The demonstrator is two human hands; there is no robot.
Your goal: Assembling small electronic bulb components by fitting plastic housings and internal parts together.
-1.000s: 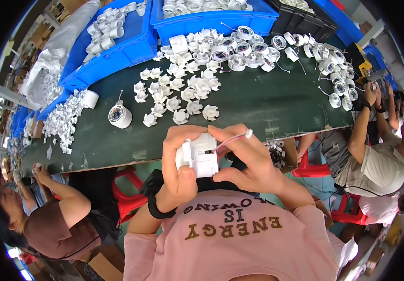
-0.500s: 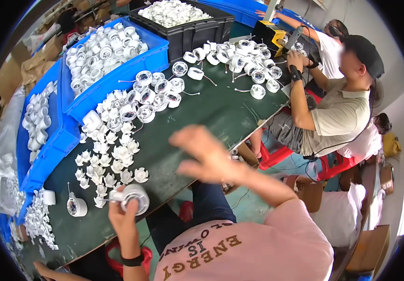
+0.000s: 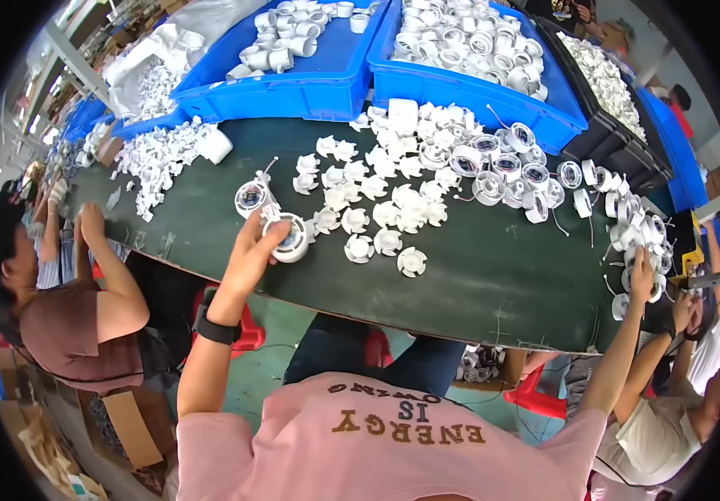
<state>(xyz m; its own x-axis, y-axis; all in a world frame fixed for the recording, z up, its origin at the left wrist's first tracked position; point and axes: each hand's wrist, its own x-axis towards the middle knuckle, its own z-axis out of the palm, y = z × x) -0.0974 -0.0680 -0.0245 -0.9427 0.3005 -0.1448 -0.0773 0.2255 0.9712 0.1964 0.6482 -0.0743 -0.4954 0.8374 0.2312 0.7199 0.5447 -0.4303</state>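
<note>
My left hand (image 3: 247,257) is closed round a white round housing (image 3: 293,242), with the thumb over its face, just above the table's near edge. Right behind it stands a white cylindrical part with a dark round face and a thin wire (image 3: 251,197). At the far right my right hand (image 3: 642,280) reaches into a pile of white round wired parts (image 3: 645,230). Its fingers are together against one of them; their tips are partly hidden. Small white petal-shaped parts (image 3: 411,261) lie in a heap right of my left hand.
Blue bins (image 3: 285,102) of white fittings line the table's far side, with a black crate (image 3: 618,142) at the right. More wired round parts (image 3: 535,173) cluster before them. Small white pieces (image 3: 159,159) are heaped at left. Co-workers sit at left (image 3: 68,326) and right (image 3: 660,434).
The view has swung left. My right hand, open above the table before, is now at the wired parts on the right. My left hand still holds the white round housing.
</note>
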